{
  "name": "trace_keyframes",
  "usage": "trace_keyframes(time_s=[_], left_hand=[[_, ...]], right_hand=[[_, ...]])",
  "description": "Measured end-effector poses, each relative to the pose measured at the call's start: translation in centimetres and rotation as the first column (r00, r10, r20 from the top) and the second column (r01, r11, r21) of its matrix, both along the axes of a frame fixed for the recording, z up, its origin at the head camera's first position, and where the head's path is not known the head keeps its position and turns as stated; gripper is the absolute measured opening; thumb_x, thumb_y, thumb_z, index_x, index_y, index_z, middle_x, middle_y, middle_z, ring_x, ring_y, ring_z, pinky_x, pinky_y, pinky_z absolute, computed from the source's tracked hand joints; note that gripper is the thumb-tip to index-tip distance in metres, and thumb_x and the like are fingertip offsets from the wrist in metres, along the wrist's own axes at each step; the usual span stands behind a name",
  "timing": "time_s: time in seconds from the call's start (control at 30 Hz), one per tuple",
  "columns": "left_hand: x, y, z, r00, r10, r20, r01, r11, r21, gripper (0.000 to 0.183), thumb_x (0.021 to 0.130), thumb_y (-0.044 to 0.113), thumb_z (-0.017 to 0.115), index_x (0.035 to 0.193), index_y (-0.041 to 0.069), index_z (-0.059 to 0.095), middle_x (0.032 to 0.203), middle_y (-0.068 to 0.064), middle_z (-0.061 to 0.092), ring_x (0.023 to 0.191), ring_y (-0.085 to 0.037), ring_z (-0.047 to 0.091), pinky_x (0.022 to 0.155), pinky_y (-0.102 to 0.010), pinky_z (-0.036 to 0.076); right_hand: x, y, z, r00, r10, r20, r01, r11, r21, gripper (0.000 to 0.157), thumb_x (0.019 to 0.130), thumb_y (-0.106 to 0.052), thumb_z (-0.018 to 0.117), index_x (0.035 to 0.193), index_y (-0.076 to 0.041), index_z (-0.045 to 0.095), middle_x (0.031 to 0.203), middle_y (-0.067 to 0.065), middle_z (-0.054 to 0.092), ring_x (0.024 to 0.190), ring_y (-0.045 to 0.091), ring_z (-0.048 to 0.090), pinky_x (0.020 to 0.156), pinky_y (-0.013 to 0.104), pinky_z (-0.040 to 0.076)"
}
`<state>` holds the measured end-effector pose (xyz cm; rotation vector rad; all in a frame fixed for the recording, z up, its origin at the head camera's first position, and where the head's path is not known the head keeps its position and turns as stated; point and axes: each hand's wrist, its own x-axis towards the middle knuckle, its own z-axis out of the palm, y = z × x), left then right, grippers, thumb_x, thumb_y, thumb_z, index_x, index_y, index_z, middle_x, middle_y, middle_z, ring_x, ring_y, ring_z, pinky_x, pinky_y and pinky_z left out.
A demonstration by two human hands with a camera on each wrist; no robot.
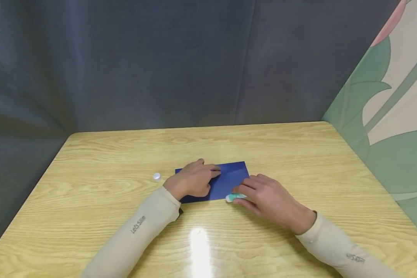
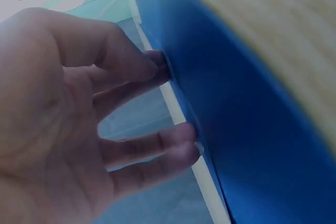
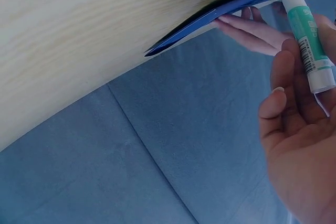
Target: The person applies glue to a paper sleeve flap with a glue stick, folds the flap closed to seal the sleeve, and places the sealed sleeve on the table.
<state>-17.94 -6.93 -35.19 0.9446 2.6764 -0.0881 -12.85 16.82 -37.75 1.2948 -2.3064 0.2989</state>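
A blue sheet of paper (image 1: 227,183) lies on the wooden table, a crease running near its far edge. On its left part my left hand (image 1: 196,179) presses down with outstretched fingers; the left wrist view shows those fingertips (image 2: 184,135) touching the blue paper (image 2: 231,108). My right hand (image 1: 265,197) grips a green and white glue stick (image 1: 234,197) at the paper's near edge. In the right wrist view the uncapped white end of the glue stick (image 3: 307,40) meets the paper (image 3: 210,19), which bows up off the table toward its right end.
A small white cap (image 1: 156,177) stands on the table (image 1: 107,166) left of the paper. Behind the table hangs a dark grey curtain (image 1: 159,65). A wall with a leaf pattern (image 1: 403,154) borders the right side.
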Motion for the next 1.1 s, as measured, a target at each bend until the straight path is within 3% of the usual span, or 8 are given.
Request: trace_keyframes(time_s=[0.13,0.27,0.37,0.63,0.73,0.83,0.93,1.1], left_hand=[[-0.1,-0.9,0.2,0.995,0.050,0.082,-0.054,0.998,0.045,0.048,0.099,0.011,0.048,0.147,0.020,0.051,0.157,0.009,0.041,0.088,-0.017,0.050,0.103,-0.033,0.037],[-0.3,-1.8,0.1,0.987,0.062,0.150,-0.083,0.986,0.142,0.044,0.098,0.004,0.045,0.138,0.013,0.059,0.153,0.004,0.046,0.048,-0.012,0.025,0.067,-0.023,0.039],[-0.4,-2.4,-0.2,0.983,0.056,0.175,-0.092,0.975,0.203,0.042,0.098,0.000,0.042,0.133,0.009,0.062,0.151,0.001,0.049,0.040,-0.009,0.013,0.048,-0.023,0.023],[-0.2,-3.4,-0.7,0.977,0.025,0.214,-0.094,0.943,0.320,0.038,0.096,-0.006,0.039,0.093,0.004,0.076,0.147,-0.009,0.053,0.032,-0.010,0.028,0.046,-0.023,0.021],[-0.2,-3.7,-0.6,0.976,0.028,0.215,-0.099,0.941,0.323,0.039,0.097,-0.005,0.038,0.087,0.004,0.075,0.146,-0.008,0.053,0.042,-0.018,0.046,0.052,-0.024,0.028],[0.0,-3.9,-0.4,0.975,0.045,0.217,-0.112,0.945,0.306,0.038,0.098,-0.003,0.039,0.110,0.003,0.074,0.149,-0.005,0.051,0.088,-0.023,0.063,0.074,-0.027,0.045],[0.2,-3.9,-0.3,0.971,0.072,0.230,-0.139,0.948,0.286,0.042,0.098,-0.002,0.038,0.130,0.005,0.065,0.153,0.001,0.047,0.131,-0.023,0.047,0.104,-0.034,0.043],[0.5,-3.6,-0.4,0.983,0.058,0.174,-0.101,0.963,0.251,0.047,0.099,-0.001,0.041,0.142,0.011,0.056,0.156,0.004,0.044,0.138,-0.024,0.041,0.107,-0.039,0.042]], right_hand=[[0.1,-0.2,-0.1,1.000,0.019,0.000,-0.019,1.000,-0.017,0.022,0.080,-0.030,0.083,0.096,-0.019,0.073,0.083,-0.010,0.065,0.069,0.004,0.056,0.065,0.024,0.048],[0.1,-0.4,-0.3,1.000,0.021,0.000,-0.021,1.000,-0.020,0.022,0.080,-0.030,0.083,0.096,-0.019,0.074,0.082,-0.010,0.065,0.069,0.004,0.056,0.065,0.024,0.048],[0.1,-0.5,-0.3,1.000,0.020,-0.001,-0.020,0.999,-0.026,0.022,0.080,-0.030,0.083,0.096,-0.018,0.074,0.083,-0.010,0.066,0.070,0.004,0.057,0.065,0.024,0.048],[0.2,-0.6,-0.2,0.999,0.030,-0.012,-0.030,0.999,-0.032,0.022,0.079,-0.029,0.083,0.095,-0.018,0.073,0.083,-0.010,0.065,0.068,0.004,0.055,0.065,0.025,0.048],[0.2,-0.5,-0.1,1.000,0.026,-0.014,-0.027,0.999,-0.033,0.021,0.080,-0.030,0.083,0.095,-0.019,0.073,0.083,-0.010,0.065,0.068,0.004,0.055,0.065,0.025,0.048],[0.2,-0.5,0.0,1.000,0.022,-0.016,-0.023,0.999,-0.028,0.021,0.080,-0.030,0.082,0.096,-0.019,0.073,0.082,-0.011,0.065,0.068,0.004,0.055,0.065,0.024,0.048],[0.3,-0.4,0.0,1.000,0.021,-0.018,-0.021,0.999,-0.027,0.022,0.080,-0.030,0.082,0.096,-0.019,0.073,0.082,-0.010,0.065,0.068,0.004,0.055,0.065,0.024,0.047],[0.4,-0.1,0.0,0.999,0.018,-0.026,-0.019,1.000,-0.023,0.022,0.079,-0.030,0.083,0.096,-0.019,0.073,0.083,-0.010,0.065,0.069,0.005,0.056,0.065,0.025,0.047]])
